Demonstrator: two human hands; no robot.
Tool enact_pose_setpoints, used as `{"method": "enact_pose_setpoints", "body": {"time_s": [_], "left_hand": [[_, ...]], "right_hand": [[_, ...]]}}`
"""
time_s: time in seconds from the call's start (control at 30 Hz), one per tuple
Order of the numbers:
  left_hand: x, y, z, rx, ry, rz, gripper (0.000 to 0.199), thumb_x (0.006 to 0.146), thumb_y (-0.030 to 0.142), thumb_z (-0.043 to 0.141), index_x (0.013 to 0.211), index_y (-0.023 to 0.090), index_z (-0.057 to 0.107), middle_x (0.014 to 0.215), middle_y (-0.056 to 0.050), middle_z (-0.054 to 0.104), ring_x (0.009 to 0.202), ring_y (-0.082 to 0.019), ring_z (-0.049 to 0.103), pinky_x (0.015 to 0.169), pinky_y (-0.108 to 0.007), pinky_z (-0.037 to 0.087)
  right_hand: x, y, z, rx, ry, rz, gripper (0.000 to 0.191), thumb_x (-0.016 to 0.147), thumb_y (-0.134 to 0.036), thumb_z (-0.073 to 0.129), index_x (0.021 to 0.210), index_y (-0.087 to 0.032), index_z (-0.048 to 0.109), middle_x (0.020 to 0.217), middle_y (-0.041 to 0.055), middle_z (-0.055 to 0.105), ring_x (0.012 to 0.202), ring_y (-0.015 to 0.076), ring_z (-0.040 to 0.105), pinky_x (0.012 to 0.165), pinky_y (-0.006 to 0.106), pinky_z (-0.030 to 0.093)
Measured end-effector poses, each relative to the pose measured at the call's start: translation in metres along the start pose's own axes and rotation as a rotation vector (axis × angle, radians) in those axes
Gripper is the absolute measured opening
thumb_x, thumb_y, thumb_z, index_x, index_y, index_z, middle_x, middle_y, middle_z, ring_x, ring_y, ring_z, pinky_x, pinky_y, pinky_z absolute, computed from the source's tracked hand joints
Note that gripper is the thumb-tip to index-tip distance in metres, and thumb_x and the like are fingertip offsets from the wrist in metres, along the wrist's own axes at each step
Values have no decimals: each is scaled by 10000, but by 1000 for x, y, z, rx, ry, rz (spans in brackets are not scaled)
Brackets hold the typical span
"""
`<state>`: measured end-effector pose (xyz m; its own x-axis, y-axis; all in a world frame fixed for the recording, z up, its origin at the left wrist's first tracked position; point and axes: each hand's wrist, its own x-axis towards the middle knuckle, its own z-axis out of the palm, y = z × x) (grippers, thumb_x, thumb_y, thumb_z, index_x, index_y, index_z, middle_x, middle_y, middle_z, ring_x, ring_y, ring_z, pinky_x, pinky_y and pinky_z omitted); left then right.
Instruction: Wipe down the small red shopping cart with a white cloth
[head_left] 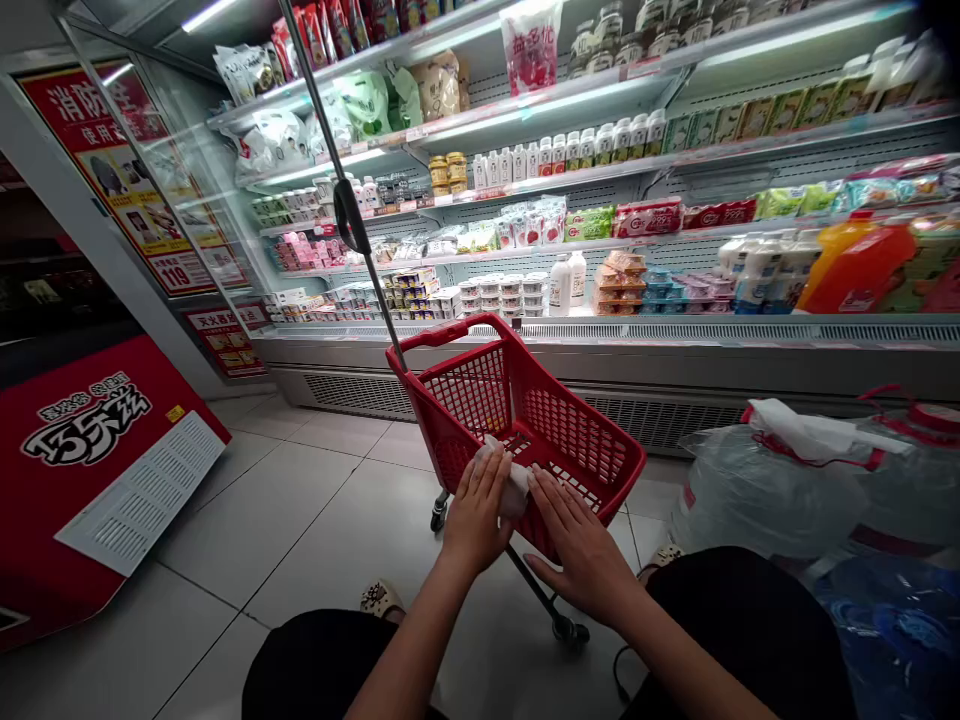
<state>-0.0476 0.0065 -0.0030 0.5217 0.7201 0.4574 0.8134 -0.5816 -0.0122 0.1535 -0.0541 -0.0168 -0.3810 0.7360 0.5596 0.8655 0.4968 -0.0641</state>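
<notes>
A red plastic shopping basket cart [577, 430] stands in front of me on dark wheels, with a tall metal pole rising from its far left corner. My left hand [478, 510] presses a crumpled white tissue [514, 490] against the basket's near rim; part of the tissue sticks out above and beside the fingers. Resting on the near side of the basket, my right hand [581, 545] lies with its fingers stretched out and its thumb apart. Its fingertips are close to the tissue's right end. Slotted walls and floor show inside the basket.
Behind the cart runs a refrigerated display case [465, 345] stocked with drinks and yogurt. A red freezer [97, 470] stands on the left. Large plastic water bottles [772, 480] in wrapping are at the right. My knees flank the cart on the tiled floor [300, 500].
</notes>
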Motion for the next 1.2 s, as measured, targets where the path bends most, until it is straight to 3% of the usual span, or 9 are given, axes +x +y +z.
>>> {"method": "enact_pose_setpoints", "body": {"time_s": [0.13, 0.2, 0.4, 0.5, 0.6, 0.73, 0.9, 1.03, 1.2], "left_hand": [[12, -21, -2, 37, 18, -53, 913, 856, 132, 540, 1672, 188, 132, 1725, -75, 257, 1592, -223, 248, 1313, -453, 205], [17, -20, 1, 9, 26, -86, 926, 846, 134, 550, 1669, 167, 128, 1725, -98, 251, 1594, -237, 242, 1309, -468, 218], [-4, 27, 12, -110, 22, -52, 1024, 764, 101, 548, 1677, 166, 89, 1747, -85, 165, 1612, -260, 171, 1294, -496, 249], [-19, 38, 10, -87, 6, 27, 1043, 731, 75, 526, 1679, 176, 101, 1746, -63, 171, 1612, -243, 172, 1296, -471, 243], [-18, 23, 3, -25, -15, 66, 1008, 746, 52, 501, 1675, 185, 135, 1733, -54, 225, 1604, -215, 205, 1310, -449, 203], [3, -2, -1, -1, -8, -7, 885, 847, 108, 508, 1664, 164, 173, 1710, -86, 298, 1590, -219, 255, 1309, -455, 211], [1, 8, 7, -63, -2, -109, 931, 831, 139, 563, 1663, 136, 146, 1738, -123, 190, 1607, -264, 193, 1293, -484, 256], [-16, 12, 2, -93, -33, -29, 987, 795, 86, 549, 1676, 214, 123, 1751, -69, 145, 1609, -253, 186, 1290, -483, 263], [-9, -3, -5, -101, -54, -9, 1003, 800, 63, 540, 1680, 261, 102, 1731, -51, 242, 1593, -235, 245, 1304, -501, 225]], "right_hand": [[-19, 15, -4, -38, -29, 17, 865, 1003, -433, 515, 1687, -176, 52, 1729, 67, 233, 1595, 246, 198, 1279, 466, 261], [-26, 19, -5, -48, -52, 10, 859, 992, -432, 532, 1689, -212, 80, 1729, 43, 236, 1600, 260, 178, 1283, 489, 241], [-25, 3, 3, -24, -55, 47, 987, 920, -441, 587, 1687, -166, 29, 1746, 82, 156, 1609, 316, 109, 1281, 549, 209], [-23, -4, 8, -25, -43, 72, 1013, 892, -422, 610, 1686, -147, 44, 1746, 106, 140, 1607, 345, 98, 1278, 572, 194], [-22, -5, 8, -22, -52, 54, 1013, 879, -414, 622, 1686, -149, 70, 1746, 109, 137, 1605, 350, 109, 1275, 575, 203], [-20, -9, 9, -5, -86, 19, 994, 878, -388, 620, 1686, -158, 89, 1745, 108, 139, 1603, 335, 136, 1276, 561, 220], [-17, -16, 12, 35, -91, 10, 1006, 873, -386, 630, 1687, -161, 82, 1748, 115, 116, 1602, 338, 139, 1281, 553, 214], [-20, 11, 3, 84, -124, -47, 942, 944, -406, 565, 1688, -177, 35, 1745, 80, 161, 1607, 270, 143, 1281, 478, 255], [-26, 74, -1, -48, -27, 76, 858, 979, -507, 546, 1686, -331, 92, 1760, 20, 86, 1607, 371, 64, 1252, 637, 223]]}}
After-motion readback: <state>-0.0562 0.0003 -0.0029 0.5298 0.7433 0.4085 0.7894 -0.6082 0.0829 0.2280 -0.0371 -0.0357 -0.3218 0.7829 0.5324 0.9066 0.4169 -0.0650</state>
